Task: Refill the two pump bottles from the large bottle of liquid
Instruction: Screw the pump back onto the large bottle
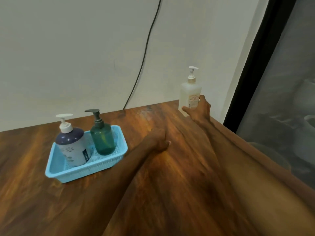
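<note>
Table (42, 201): the wooden top is carrying everything, and from how things are lying the job looks to be only just starting, with nothing opened and nothing poured.
Basket (81, 172): the blue mesh tray is sitting left of centre, holding both pump bottles upright inside it.
Navy bottle (72, 147): it is standing in the basket's left half with its white pump on, so I'm judging it is waiting for its refill.
Pale bottle (190, 94): I'm taking this as the supply bottle. It is standing upright at the far right corner by the wall, pump on, well apart from the basket.
Green bottle (103, 140): it is standing just beside the navy one in the basket's right half, dark pump in place, looking low on liquid.
Right hand (200, 110): it is reaching out and gripping the pale bottle low on its body, thumb across the front, fingers going round the label side.
Left hand (157, 141): it is resting on the table between basket and pale bottle, fingers curled in, holding nothing, nearer the green bottle yet touching neither.
</note>
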{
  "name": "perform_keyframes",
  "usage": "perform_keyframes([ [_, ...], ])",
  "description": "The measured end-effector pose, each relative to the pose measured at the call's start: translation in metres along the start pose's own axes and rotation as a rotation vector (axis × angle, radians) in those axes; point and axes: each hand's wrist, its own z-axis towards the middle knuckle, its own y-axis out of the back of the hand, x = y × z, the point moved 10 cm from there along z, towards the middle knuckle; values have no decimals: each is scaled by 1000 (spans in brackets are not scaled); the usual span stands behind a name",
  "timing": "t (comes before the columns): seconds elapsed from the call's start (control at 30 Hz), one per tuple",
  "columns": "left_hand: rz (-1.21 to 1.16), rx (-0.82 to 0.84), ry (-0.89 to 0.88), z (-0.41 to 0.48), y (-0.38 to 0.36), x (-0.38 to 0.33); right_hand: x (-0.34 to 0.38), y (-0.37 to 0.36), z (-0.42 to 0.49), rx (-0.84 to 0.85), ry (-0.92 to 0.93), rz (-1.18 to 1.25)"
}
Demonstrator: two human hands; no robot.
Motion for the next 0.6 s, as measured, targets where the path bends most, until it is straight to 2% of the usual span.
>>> perform_keyframes([
  [0.3, 31, 14, 20, 25, -7, 5, -63, -50, 50, -54, -123, -26],
  [0.6, -19, -10, 83, 9, -4, -1, -41, -28, 4, -41, -107, 33],
])
